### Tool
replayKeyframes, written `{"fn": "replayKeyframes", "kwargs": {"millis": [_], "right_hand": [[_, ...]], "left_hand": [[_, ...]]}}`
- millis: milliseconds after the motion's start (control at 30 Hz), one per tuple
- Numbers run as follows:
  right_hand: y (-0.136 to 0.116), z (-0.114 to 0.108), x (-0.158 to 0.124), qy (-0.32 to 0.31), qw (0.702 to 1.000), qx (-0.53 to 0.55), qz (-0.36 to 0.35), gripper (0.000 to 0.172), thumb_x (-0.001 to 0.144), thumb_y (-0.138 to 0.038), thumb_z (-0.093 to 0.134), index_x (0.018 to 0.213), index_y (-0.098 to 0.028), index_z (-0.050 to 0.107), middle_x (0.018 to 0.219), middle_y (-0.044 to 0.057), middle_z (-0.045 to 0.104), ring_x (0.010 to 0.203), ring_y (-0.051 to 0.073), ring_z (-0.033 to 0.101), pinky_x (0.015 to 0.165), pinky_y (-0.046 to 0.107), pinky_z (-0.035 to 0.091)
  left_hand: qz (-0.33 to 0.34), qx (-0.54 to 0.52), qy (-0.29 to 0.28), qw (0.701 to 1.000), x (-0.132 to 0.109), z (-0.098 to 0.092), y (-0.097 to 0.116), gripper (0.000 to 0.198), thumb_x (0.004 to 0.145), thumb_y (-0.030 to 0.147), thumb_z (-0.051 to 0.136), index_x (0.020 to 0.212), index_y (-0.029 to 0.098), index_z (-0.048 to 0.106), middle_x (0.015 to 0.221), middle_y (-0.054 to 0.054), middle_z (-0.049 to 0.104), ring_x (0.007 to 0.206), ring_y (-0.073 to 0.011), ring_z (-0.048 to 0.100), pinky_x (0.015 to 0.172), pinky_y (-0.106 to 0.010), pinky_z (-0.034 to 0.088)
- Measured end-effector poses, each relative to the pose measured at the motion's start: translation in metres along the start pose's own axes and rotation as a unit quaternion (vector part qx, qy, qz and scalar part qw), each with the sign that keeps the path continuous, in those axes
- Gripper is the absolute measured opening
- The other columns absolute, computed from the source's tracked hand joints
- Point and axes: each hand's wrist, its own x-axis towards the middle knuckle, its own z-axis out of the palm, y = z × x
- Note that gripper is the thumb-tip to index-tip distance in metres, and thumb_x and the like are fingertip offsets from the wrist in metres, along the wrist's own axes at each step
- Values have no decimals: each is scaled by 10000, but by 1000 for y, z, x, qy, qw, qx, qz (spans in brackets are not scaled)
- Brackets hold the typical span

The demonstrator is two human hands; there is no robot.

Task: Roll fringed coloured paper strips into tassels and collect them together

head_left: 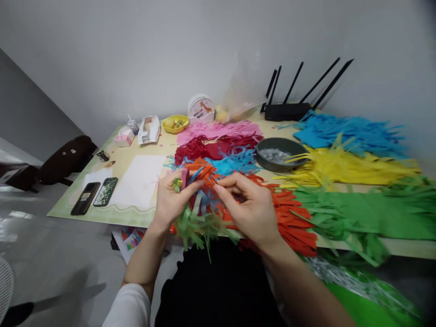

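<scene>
My left hand (pixel 173 195) is closed around a bundle of cut paper fringe, with green, pink, blue and orange strips showing; the light green fringe (pixel 200 225) hangs below it. Close by, my right hand (pixel 250 206) pinches thumb against forefinger at the edge of the orange strips; what lies between those fingertips is too small to make out. Under and beside my right hand spreads a red-orange fringe (pixel 296 222). Behind both hands lie blue fringe (pixel 235 161), dark red fringe (pixel 204 147) and pink fringe (pixel 221 131).
Right of my hands are a dark round bowl (pixel 282 165) of clear pieces, yellow fringe (pixel 361 168), green fringe (pixel 368 211) and more blue fringe (pixel 350 131). A black router (pixel 288 111) stands at the wall. White paper (pixel 136 179) and two phones (pixel 106 191) lie left.
</scene>
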Motion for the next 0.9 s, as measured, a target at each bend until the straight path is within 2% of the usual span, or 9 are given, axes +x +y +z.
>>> {"fn": "replayKeyframes", "kwargs": {"millis": [200,333,467,600,733,833,900], "right_hand": [[3,1,2,-15,1000,5,22,161,896,-236,593,742,-191,598,608,-28,578,506,87,511,485,202,374],[5,1,5,-26,998,12,54,149,884,-265,595,755,-190,593,588,-29,576,494,93,512,472,209,364],[10,-1,9,-56,992,52,96,146,876,-297,595,781,-187,586,575,-25,602,505,107,558,493,211,400],[19,-2,10,-71,985,82,131,132,863,-315,613,853,-195,558,564,-44,613,454,101,543,460,208,401],[28,1,10,-95,969,158,167,272,854,-370,633,1022,-222,478,586,-76,616,425,114,548,420,212,446],[33,3,13,-119,962,177,171,324,848,-376,642,1069,-220,464,586,-81,609,435,111,555,419,207,459],[38,4,17,-109,961,188,173,391,823,-367,663,1126,-213,470,578,-87,606,433,111,554,412,205,459]], "left_hand": [[47,30,-20,998,2,-2,-6,99,776,283,788,796,188,773,700,-1,680,646,-145,585,644,-272,470],[134,122,-27,983,2,-3,-10,76,839,262,742,876,204,774,753,-10,691,707,-157,605,696,-287,473],[243,294,-23,924,-2,-4,-8,190,906,197,651,1062,224,756,906,-41,733,850,-193,614,781,-331,432],[301,405,-25,863,-7,-2,-6,267,896,120,615,1122,195,735,951,-65,746,845,-230,571,757,-372,363],[307,463,-37,831,-4,0,-11,299,887,114,612,1144,221,722,967,-67,746,848,-242,562,749,-389,342],[294,473,-53,829,1,1,-17,293,888,115,605,1127,236,723,965,-62,737,869,-238,577,745,-387,348],[294,468,-80,829,4,1,-20,288,889,122,612,1129,239,720,981,-59,735,888,-233,586,753,-382,353]]}}
